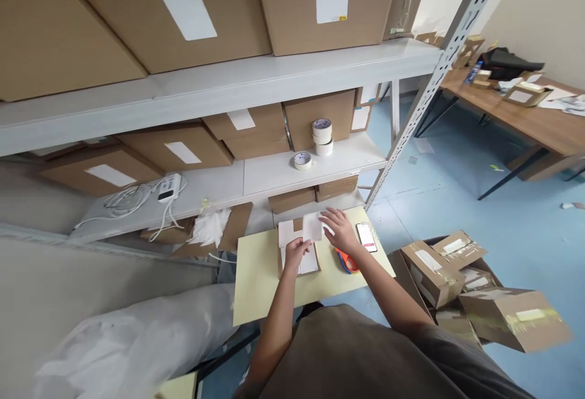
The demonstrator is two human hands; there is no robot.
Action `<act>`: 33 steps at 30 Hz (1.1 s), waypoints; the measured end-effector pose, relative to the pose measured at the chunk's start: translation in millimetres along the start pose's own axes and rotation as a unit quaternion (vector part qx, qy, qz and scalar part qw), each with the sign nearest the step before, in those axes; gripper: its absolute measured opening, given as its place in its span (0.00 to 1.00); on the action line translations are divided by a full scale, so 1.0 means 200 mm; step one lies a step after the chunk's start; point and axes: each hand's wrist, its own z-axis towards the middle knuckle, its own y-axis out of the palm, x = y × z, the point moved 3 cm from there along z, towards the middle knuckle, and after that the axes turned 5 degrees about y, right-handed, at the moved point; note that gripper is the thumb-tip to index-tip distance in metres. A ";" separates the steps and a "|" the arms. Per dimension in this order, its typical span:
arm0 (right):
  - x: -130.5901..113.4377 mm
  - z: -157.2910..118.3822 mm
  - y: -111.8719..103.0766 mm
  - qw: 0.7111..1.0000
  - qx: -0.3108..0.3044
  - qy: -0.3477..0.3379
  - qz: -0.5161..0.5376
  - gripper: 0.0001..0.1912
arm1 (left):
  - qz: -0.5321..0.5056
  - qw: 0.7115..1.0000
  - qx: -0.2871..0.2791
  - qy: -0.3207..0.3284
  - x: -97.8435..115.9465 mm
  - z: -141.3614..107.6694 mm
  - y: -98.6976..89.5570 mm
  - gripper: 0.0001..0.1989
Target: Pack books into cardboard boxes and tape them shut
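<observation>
My left hand (297,254) pinches a small white sheet, perhaps a label (312,227), by its lower edge. To the right of that sheet is my right hand (339,229), its fingers spread; whether a fingertip touches the sheet I cannot tell. Beneath both hands, a small cardboard box (280,260) with white paper on it rests on a pale yellow table (256,277). Under my right forearm lies an orange and blue ring-shaped thing (348,261), partly hidden. Beside it is a phone (366,237) with a lit screen.
A metal shelf (274,175) ahead carries large cardboard boxes (315,117), tape rolls (323,137) and a white power strip (169,187) with cables. On the right, a big carton (414,274) holds several small boxes. White wrapping (150,338) bulges at left. A brown desk (512,109) stands farther off.
</observation>
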 end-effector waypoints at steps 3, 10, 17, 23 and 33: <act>0.00 -0.15 0.04 0.972 0.037 0.162 0.165 0.15 | -0.103 0.994 0.040 -0.027 0.05 -0.10 -0.06 0.22; -0.07 -0.35 0.17 0.855 -0.041 0.293 0.426 0.17 | -0.142 0.986 0.085 0.000 0.18 -0.25 0.01 0.23; -0.12 -0.36 0.07 0.848 -0.020 0.281 0.449 0.16 | -0.163 0.984 0.076 0.010 0.25 -0.34 0.06 0.20; -0.16 -0.38 0.04 0.848 -0.020 0.266 0.457 0.16 | -0.149 0.987 0.062 0.012 0.25 -0.36 0.07 0.22; -0.21 -0.39 -0.01 0.881 -0.045 0.184 0.434 0.20 | 0.058 0.986 0.051 0.149 0.39 -0.45 0.10 0.24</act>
